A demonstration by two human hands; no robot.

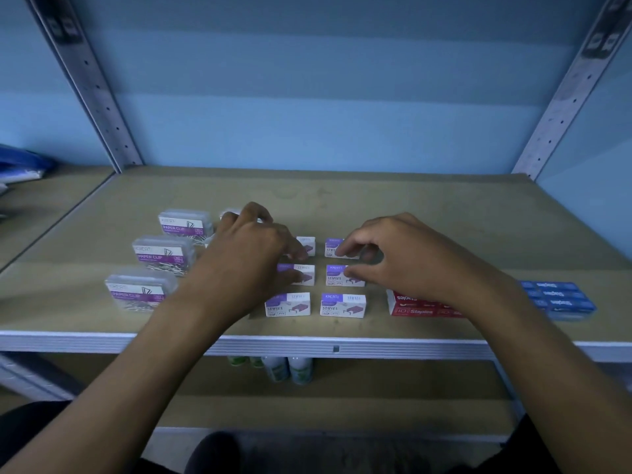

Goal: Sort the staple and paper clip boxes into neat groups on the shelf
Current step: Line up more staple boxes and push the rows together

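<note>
Six small white-and-purple staple boxes stand in two columns on the shelf board (pixel 410 206); the front pair (pixel 288 304) (pixel 343 305) is untouched. My left hand (pixel 249 248) lies over the left column, its fingertips touching the back-left box (pixel 306 240) and the middle-left box (pixel 305 268). My right hand (pixel 393 254) reaches in from the right, with a fingertip on the back-right box (pixel 332 242) and the thumb on the middle-right box (pixel 336 280). Three clear paper clip boxes (pixel 186 225) (pixel 162 253) (pixel 136 290) form a column to the left; another is partly hidden behind my left hand.
A red staples box (pixel 410 302) lies under my right wrist, and blue staples boxes (pixel 561 297) sit further right. Metal uprights (pixel 85 80) (pixel 564 97) frame the bay. Small bottles (pixel 287 369) stand on the lower shelf. Blue items (pixel 20 162) lie on the neighbouring shelf at left.
</note>
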